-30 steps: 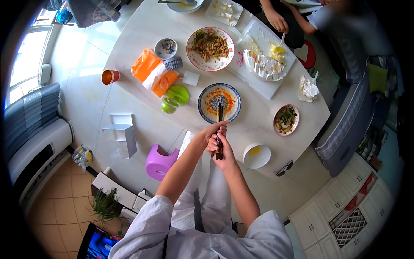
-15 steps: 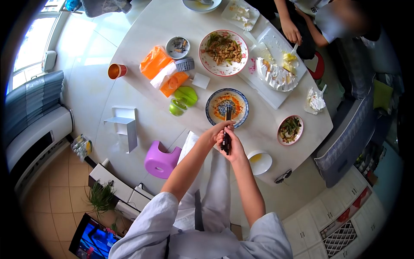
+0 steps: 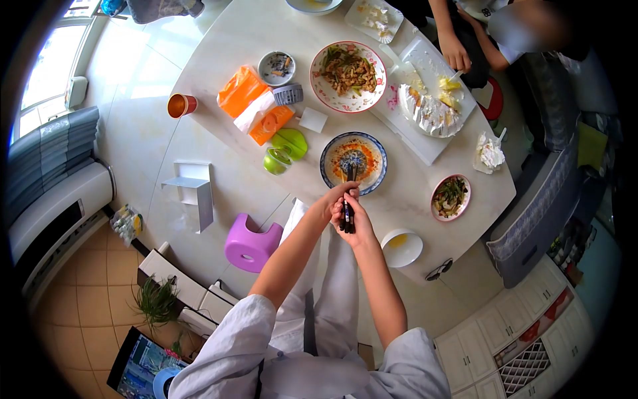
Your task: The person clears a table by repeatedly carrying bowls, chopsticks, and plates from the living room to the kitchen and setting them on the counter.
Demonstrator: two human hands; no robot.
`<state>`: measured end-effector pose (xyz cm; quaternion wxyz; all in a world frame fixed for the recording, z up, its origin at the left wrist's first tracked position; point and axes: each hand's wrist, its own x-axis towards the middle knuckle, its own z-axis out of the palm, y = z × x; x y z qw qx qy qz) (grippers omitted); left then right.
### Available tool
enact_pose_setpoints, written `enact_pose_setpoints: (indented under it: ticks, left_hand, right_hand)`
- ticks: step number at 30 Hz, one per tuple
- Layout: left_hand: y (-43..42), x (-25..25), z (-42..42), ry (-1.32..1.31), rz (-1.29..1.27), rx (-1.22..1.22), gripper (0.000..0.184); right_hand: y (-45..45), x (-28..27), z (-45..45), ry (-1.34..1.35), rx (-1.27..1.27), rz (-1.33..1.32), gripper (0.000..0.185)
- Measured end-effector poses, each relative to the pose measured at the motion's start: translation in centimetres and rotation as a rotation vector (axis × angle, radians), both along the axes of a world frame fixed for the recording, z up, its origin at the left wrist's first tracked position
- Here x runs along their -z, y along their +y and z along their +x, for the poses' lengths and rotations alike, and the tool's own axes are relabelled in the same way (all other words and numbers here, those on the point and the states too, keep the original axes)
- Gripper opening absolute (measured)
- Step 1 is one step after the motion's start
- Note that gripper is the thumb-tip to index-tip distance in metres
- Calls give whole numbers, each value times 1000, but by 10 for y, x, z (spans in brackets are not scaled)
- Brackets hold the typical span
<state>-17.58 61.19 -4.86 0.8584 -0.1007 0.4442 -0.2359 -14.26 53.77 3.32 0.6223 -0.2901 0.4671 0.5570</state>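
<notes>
Chopsticks (image 3: pixel 348 216), dark and slender, over a blue-rimmed ceramic bowl (image 3: pixel 328 174): we seemingly gather them, left hand (image 3: pixel 337 195) and right hand (image 3: pixel 361 229) gripping; moving them calls for firmness.

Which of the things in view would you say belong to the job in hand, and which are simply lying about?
Part of the job, it seems:
- the chopsticks, bundled in the hands
- the blue-rimmed bowl, beneath their tips

Lying about:
- the orange packet
- the sunglasses
- the cream-covered cake
- the purple stool
</notes>
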Motion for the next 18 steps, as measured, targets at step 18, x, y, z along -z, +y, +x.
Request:
enact_pose_setpoints:
  ticks: [18]
  left_hand:
    - [4,-34,3,-33,69,172,35]
  right_hand:
    - [-13,11,-10,53,102,26,18]
